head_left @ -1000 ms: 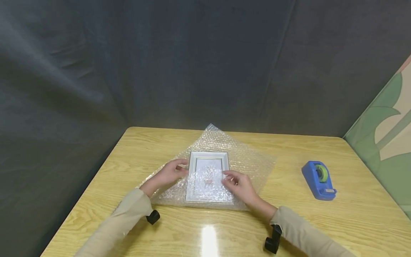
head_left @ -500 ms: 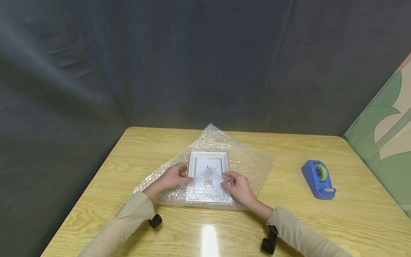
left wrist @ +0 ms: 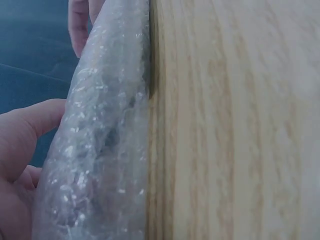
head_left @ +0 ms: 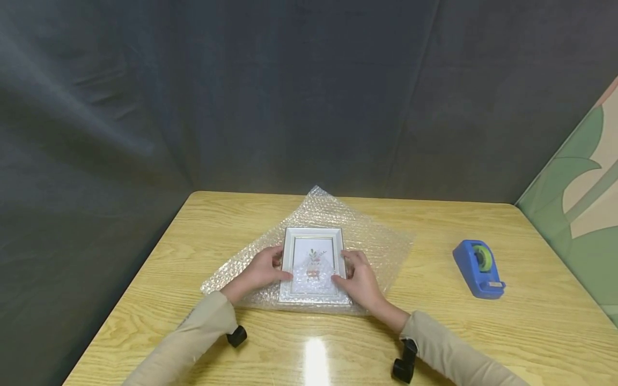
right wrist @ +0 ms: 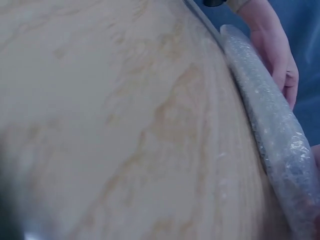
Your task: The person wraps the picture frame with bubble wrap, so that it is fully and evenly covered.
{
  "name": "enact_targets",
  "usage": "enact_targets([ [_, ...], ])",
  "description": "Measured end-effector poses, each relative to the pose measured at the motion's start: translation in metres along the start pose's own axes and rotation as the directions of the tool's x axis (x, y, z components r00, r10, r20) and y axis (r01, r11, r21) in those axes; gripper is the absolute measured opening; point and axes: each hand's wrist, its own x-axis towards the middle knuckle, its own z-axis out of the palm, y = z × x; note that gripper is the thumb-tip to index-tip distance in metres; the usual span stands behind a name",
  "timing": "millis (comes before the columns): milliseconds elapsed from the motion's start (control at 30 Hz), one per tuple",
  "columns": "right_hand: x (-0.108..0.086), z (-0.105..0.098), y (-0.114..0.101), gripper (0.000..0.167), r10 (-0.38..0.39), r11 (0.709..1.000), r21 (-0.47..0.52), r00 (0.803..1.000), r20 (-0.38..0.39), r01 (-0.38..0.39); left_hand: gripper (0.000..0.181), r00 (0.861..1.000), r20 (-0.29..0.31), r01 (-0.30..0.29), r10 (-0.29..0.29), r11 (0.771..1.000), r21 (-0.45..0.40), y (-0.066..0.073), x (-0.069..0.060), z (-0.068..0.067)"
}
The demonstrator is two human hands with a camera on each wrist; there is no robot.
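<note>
A white picture frame (head_left: 314, 232) with a small plant picture lies face up on a sheet of bubble wrap (head_left: 321, 210). Clear wrap covers its lower part. My left hand (head_left: 260, 268) grips the frame's left side, thumb on top of the wrap. On the opposite side my right hand (head_left: 361, 279) grips the frame's edge, thumb over the front. In the left wrist view, fingers of the left hand (left wrist: 17, 150) touch the folded wrap (left wrist: 100, 130). The right wrist view shows the wrap's rolled edge (right wrist: 270, 110) with a hand (right wrist: 277, 55) behind it.
A blue tape dispenser (head_left: 478, 271) with green tape stands on the right of the wooden table (head_left: 159, 268). Dark curtain (head_left: 299, 96) hangs behind the table, and a patterned panel (head_left: 584, 198) is at the far right.
The left hand has moved slightly down along the frame, its thumb now on the wrap. The right fingers have spread from a pinch to the frame's side. More of the picture shows above the wrap.
</note>
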Motion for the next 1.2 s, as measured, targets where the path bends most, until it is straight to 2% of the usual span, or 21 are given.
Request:
enact_targets([
  [100, 0.002, -0.002, -0.001, 0.066, 0.046, 0.999, -0.002, 0.998, 0.033, -0.046, 0.084, 1.000, -0.006, 0.008, -0.008, 1.000, 0.018, 0.000, 0.001, 0.001],
  [267, 0.003, -0.006, -0.002, 0.069, 0.095, 0.995, -0.025, 0.991, 0.096, -0.093, 0.084, 1.000, 0.003, 0.012, -0.012, 1.000, 0.012, 0.002, 0.000, 0.003],
  [500, -0.004, -0.013, -0.004, 0.071, 0.153, 0.988, 0.003, 0.980, 0.125, -0.155, 0.083, 1.000, 0.006, 0.017, -0.017, 0.999, 0.045, 0.006, -0.005, 0.009],
  [600, -0.002, -0.015, -0.003, 0.073, 0.186, 0.981, 0.022, 0.972, 0.142, -0.191, 0.081, 1.000, 0.003, 0.006, -0.006, 0.998, 0.055, 0.006, -0.006, 0.010],
  [667, 0.002, -0.017, -0.002, 0.073, 0.180, 0.982, 0.020, 0.971, 0.154, -0.186, 0.081, 1.000, 0.001, 0.001, -0.001, 0.998, 0.059, 0.005, -0.006, 0.011],
  [767, 0.016, -0.025, 0.002, 0.070, 0.114, 0.993, 0.004, 0.976, 0.185, -0.117, 0.081, 1.000, 0.004, 0.004, -0.004, 0.998, 0.057, 0.005, -0.006, 0.011],
  [867, 0.038, -0.035, 0.009, 0.056, 0.014, 1.000, 0.001, 0.976, 0.217, -0.014, 0.082, 1.000, 0.003, 0.014, -0.014, 0.999, 0.051, 0.006, -0.007, 0.010],
  [933, 0.054, -0.041, 0.016, 0.048, -0.018, 1.000, 0.006, 0.974, 0.226, 0.018, 0.082, 1.000, 0.008, 0.010, -0.010, 0.999, 0.042, 0.005, -0.007, 0.009],
  [1033, 0.076, -0.048, 0.026, 0.043, -0.018, 1.000, 0.006, 0.974, 0.227, 0.017, 0.082, 1.000, 0.013, 0.004, -0.005, 0.999, 0.035, 0.003, -0.006, 0.010],
  [1200, 0.105, -0.052, 0.041, 0.046, 0.013, 1.000, -0.001, 0.972, 0.235, -0.013, 0.080, 1.000, 0.016, -0.018, 0.018, 1.000, 0.025, 0.001, -0.003, 0.010],
])
